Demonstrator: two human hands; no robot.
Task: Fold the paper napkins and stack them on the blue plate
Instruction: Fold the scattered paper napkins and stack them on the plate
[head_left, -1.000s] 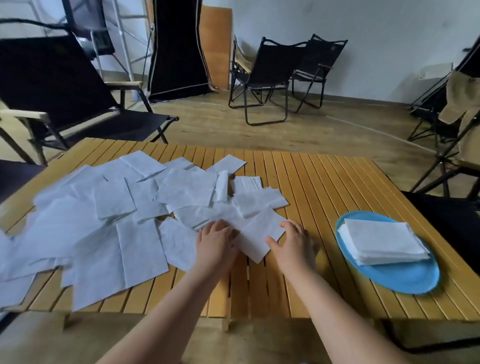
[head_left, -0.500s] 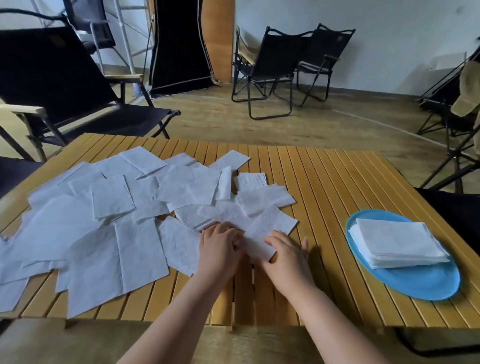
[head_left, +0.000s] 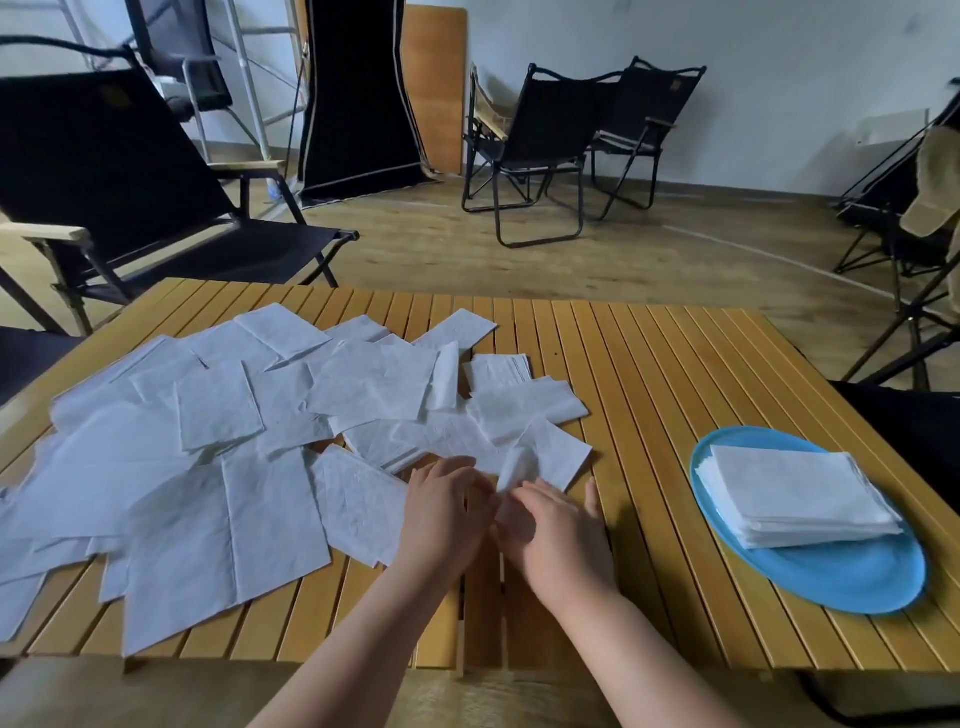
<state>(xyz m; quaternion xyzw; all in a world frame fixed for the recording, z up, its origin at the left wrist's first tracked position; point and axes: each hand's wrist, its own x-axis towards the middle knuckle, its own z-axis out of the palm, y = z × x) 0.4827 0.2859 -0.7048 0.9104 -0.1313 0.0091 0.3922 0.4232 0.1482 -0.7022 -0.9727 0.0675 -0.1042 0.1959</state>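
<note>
Both hands, left hand (head_left: 448, 512), right hand (head_left: 558, 530), pinching white napkin (head_left: 558, 457), corner curled upward

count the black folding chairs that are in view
4: one left of the table, two by the back wall, one at right. Others may be cut off.

Wooden floor (head_left: 415, 244) under a pale wall (head_left: 779, 78); black folding chair (head_left: 130, 208) close at left, two more black folding chairs (head_left: 566, 140) well back by the wall, beside a leaning wooden board (head_left: 434, 78) and black panel (head_left: 353, 104); slatted wooden table (head_left: 675, 389) in front
</note>
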